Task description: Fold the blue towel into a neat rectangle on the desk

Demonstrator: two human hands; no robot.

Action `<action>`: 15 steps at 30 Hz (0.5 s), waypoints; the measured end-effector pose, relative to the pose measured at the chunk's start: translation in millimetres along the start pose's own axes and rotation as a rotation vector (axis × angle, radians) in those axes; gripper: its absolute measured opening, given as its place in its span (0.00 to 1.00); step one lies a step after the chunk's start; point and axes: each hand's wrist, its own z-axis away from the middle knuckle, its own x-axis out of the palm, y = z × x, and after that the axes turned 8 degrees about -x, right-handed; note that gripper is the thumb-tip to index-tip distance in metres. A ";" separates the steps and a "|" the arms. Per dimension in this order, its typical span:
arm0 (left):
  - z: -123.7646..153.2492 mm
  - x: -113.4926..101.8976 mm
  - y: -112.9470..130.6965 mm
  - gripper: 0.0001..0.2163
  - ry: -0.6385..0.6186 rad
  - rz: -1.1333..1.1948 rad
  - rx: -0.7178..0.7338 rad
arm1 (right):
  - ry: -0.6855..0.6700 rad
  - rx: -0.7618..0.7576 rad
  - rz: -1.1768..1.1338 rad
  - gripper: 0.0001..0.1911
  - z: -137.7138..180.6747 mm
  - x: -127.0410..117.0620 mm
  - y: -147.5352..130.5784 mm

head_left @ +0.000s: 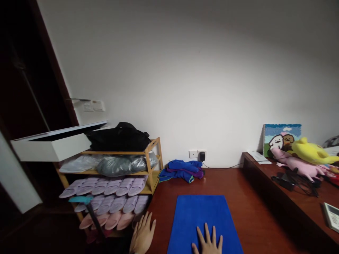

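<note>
A blue cloth [202,218] lies spread flat on the reddish-brown wooden surface [238,190] in front of me. My right hand [208,241] rests flat on the cloth's near end, fingers spread and open. My left hand [143,234] hovers just left of the cloth, fingers stretched out, holding nothing, close to the shoe rack's lower corner. Both wrists are cut off by the bottom edge.
A wooden shoe rack [152,165] with several lilac and pink slippers [106,187] and a black bag [119,135] stands at left. A pile of blue and purple cloths [182,169] lies by the wall socket. At right is a dark desk [291,197] with plush toys [304,158].
</note>
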 end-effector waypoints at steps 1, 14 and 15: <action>-1.3 2.6 -1.0 0.30 0.023 0.003 0.013 | 0.012 0.000 -0.001 0.36 -2.6 6.4 0.1; -3.3 15.0 -8.4 0.30 0.009 0.013 0.051 | -0.130 0.120 0.051 0.37 -99.5 -44.3 196.0; -4.1 19.5 -11.8 0.30 0.020 0.024 0.066 | -0.144 0.125 0.056 0.37 -112.2 -45.9 209.4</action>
